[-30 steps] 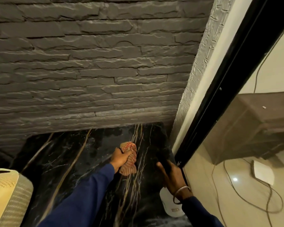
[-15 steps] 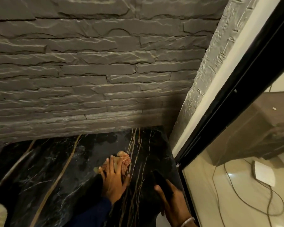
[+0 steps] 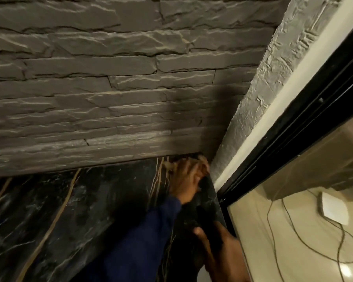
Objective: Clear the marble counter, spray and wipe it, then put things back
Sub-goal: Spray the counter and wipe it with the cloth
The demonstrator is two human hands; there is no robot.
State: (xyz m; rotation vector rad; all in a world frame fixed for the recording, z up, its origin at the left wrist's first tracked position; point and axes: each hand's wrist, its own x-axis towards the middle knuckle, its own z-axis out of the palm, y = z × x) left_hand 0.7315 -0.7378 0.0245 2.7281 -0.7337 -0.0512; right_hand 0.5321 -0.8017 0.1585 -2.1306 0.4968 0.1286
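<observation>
The black marble counter (image 3: pixel 86 212) with gold veins runs along the stone wall. My left hand (image 3: pixel 184 180), in a blue sleeve, presses flat on a reddish cloth (image 3: pixel 203 161) in the counter's far right corner, against the wall. Only blurred edges of the cloth show past my fingers. My right hand (image 3: pixel 222 253) is low at the counter's right edge, closed around the dark head of a spray bottle (image 3: pixel 207 219). The bottle's body is hidden below the frame.
A grey stacked-stone wall (image 3: pixel 110 88) backs the counter. A rough white pillar (image 3: pixel 259 94) and a black door frame (image 3: pixel 293 143) bound it on the right. Beyond the glass, the floor holds a white box (image 3: pixel 332 208) and loose cables (image 3: pixel 306 247).
My left hand slid the cloth from mid-counter up into the far right corner. My view has shifted right and closer, and the cream basket at the left has dropped out of sight.
</observation>
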